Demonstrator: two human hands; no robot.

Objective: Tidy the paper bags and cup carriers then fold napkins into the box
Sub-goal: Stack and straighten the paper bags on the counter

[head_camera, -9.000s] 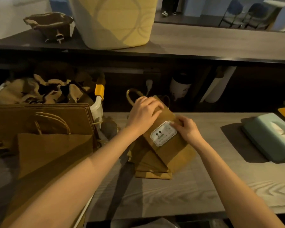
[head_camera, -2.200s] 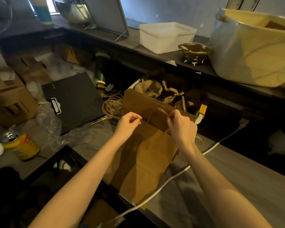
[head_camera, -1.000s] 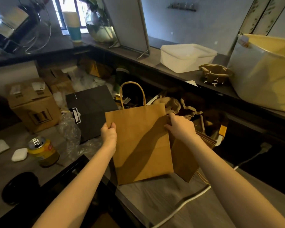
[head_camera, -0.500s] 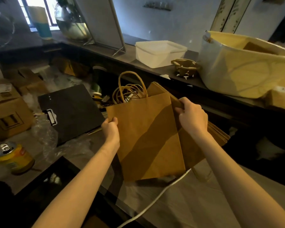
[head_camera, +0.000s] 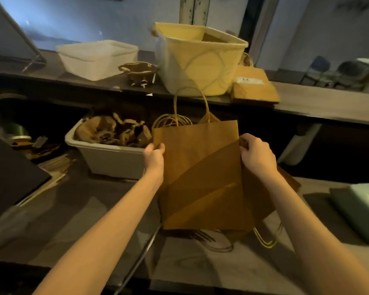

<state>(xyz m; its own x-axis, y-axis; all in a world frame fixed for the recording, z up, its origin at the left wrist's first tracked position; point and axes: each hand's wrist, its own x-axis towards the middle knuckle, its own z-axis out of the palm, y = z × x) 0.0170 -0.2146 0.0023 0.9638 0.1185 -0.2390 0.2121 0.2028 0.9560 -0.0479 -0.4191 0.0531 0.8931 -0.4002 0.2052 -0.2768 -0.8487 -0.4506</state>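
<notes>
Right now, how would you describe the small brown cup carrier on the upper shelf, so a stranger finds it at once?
Start at the upper shelf along the back. On it stand a white plastic tub and a big yellow bucket. The cup carrier sits between them: small, brown and crumpled, the only dark thing there.

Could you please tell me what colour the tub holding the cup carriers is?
The tub looks pale grey-white, seen in the head view.
</notes>
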